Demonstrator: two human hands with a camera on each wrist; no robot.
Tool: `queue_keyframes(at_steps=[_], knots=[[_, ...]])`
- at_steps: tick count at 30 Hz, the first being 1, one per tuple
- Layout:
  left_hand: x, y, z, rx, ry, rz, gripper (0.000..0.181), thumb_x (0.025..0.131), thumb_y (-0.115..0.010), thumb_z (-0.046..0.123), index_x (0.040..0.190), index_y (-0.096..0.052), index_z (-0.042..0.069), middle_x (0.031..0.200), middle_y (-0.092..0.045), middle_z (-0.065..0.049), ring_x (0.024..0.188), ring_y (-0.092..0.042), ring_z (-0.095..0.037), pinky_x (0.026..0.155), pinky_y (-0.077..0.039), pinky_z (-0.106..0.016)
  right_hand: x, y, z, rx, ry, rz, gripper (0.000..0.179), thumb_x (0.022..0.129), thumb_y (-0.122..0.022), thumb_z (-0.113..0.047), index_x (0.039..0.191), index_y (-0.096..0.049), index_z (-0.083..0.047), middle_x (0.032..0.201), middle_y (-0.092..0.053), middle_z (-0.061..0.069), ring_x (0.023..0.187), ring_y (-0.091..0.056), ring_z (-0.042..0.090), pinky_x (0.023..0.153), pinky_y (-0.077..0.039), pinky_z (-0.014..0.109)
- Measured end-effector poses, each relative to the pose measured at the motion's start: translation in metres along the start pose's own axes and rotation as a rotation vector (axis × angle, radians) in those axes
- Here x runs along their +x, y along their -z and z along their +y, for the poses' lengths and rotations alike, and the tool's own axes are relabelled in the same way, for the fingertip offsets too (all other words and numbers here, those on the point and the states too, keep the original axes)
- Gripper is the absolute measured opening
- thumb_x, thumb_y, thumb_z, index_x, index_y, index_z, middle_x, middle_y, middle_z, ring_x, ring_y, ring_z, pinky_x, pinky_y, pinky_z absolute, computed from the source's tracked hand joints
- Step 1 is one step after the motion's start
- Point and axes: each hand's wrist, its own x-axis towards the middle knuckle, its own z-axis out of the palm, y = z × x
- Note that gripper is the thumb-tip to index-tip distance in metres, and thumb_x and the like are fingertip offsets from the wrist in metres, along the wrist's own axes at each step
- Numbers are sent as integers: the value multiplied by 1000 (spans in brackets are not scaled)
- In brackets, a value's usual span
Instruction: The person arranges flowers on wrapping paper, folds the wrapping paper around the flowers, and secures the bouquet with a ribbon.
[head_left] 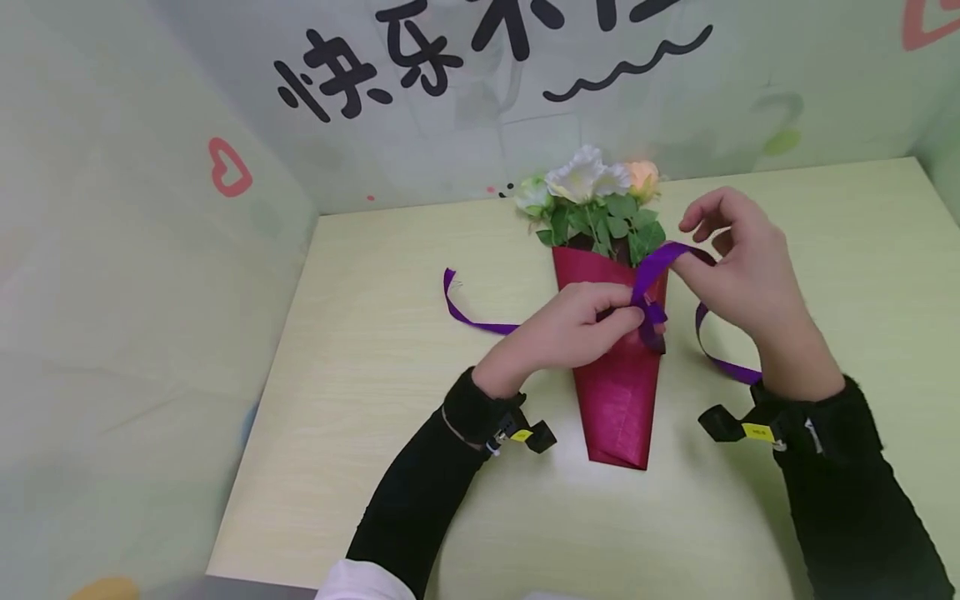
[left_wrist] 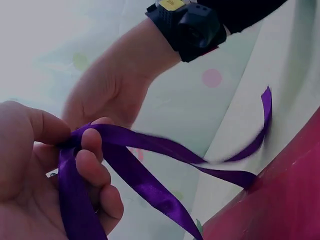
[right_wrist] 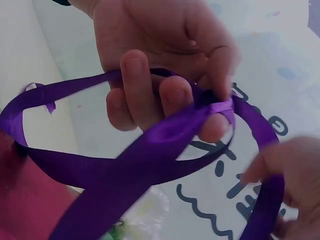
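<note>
A bouquet in glossy dark red wrapping lies on the table, its white flower and peach flower at the far end. A purple ribbon crosses the wrapping. My left hand pinches gathered ribbon between thumb and fingers over the wrapping's right side; the left wrist view shows ribbon running from this pinch. Right of the bouquet, my right hand is raised, fingers loosely bent and thumb apart from them. Ribbon passes over its thumb. In the right wrist view this hand is blurred beside the ribbon.
One ribbon tail extends left across the pale wooden table; another tail curls beneath the right wrist. A wall with black lettering stands behind the table. Each wrist carries a small black camera.
</note>
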Motion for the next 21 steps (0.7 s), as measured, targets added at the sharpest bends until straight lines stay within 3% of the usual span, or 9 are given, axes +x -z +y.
queue_keyframes(at_steps=[2,4,8,11,13,16,18,21], knots=[[2,-1,-3,-61,30,-27,27,114,-55,13,98,-74,1,73,-59,-6,62,-49,-16,60,-37,-25,5,-1,5,-46,-112,51,19,89,-73,2,100,-57,0,96,-50,-4,90,-46,10,72,-35,26],[4,-2,-5,-97,45,-35,32,115,-53,13,92,-70,-2,73,-59,-9,64,-52,-18,60,-39,-25,9,-2,10,-81,-204,73,19,89,-72,-2,90,-53,-3,86,-45,0,80,-43,12,65,-35,27],[6,-1,-7,-183,78,6,36,116,-50,13,94,-74,-3,76,-66,-10,68,-58,-20,65,-46,-27,11,1,17,-106,-280,10,23,93,-75,-7,83,-55,-4,69,-44,-2,63,-40,16,50,-32,26],[7,1,-6,-266,132,51,42,117,-45,15,97,-77,-4,81,-72,-13,68,-59,-19,67,-48,-28,9,4,20,-63,-280,-156,14,99,-77,-11,95,-66,-2,75,-58,-3,68,-53,16,55,-42,25],[7,2,-7,-311,171,88,45,117,-43,17,97,-76,-5,81,-72,-14,67,-57,-18,68,-47,-30,7,7,20,-21,-264,-308,14,104,-74,-13,112,-71,-2,92,-69,2,82,-62,17,66,-49,24],[7,4,-10,-347,224,134,46,118,-41,20,101,-76,-5,79,-71,-15,67,-58,-18,68,-48,-30,4,10,18,46,-228,-506,23,111,-65,-16,130,-73,-4,114,-73,8,102,-67,19,82,-54,24],[6,5,-12,-330,261,164,45,118,-41,22,101,-76,-2,76,-71,-11,67,-61,-19,68,-51,-29,2,11,19,56,-186,-601,24,114,-60,-17,130,-73,-5,116,-73,12,104,-66,22,84,-54,27],[7,6,-14,-226,291,185,45,117,-43,25,90,-70,3,72,-67,-8,65,-61,-19,65,-49,-28,-2,12,20,36,-116,-665,23,114,-59,-17,129,-73,-7,111,-71,10,98,-65,22,80,-53,29]])
